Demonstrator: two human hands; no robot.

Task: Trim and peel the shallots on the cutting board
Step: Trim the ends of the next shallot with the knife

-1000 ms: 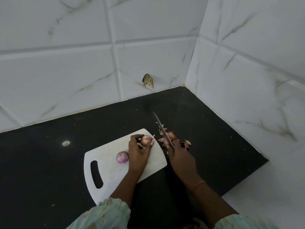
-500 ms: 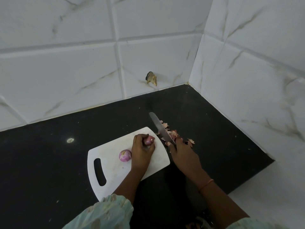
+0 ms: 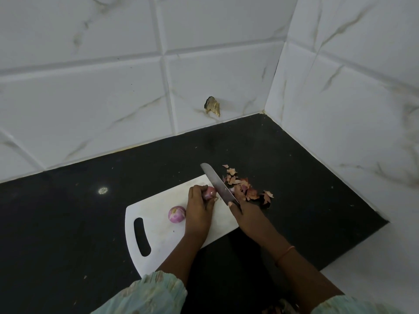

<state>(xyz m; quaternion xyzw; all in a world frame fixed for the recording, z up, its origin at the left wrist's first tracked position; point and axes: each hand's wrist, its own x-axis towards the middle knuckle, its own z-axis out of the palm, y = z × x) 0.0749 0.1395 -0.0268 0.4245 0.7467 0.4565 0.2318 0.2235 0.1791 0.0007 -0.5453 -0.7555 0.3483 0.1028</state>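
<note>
Your left hand (image 3: 199, 209) is curled around a shallot (image 3: 209, 192) near the far edge of the white cutting board (image 3: 156, 223), and your right hand (image 3: 247, 211) grips the knife (image 3: 217, 184), blade right beside it. A peeled shallot (image 3: 176, 214) sits on the board just left of your hand, skins (image 3: 244, 189) piled on the black counter (image 3: 68, 223)
</note>
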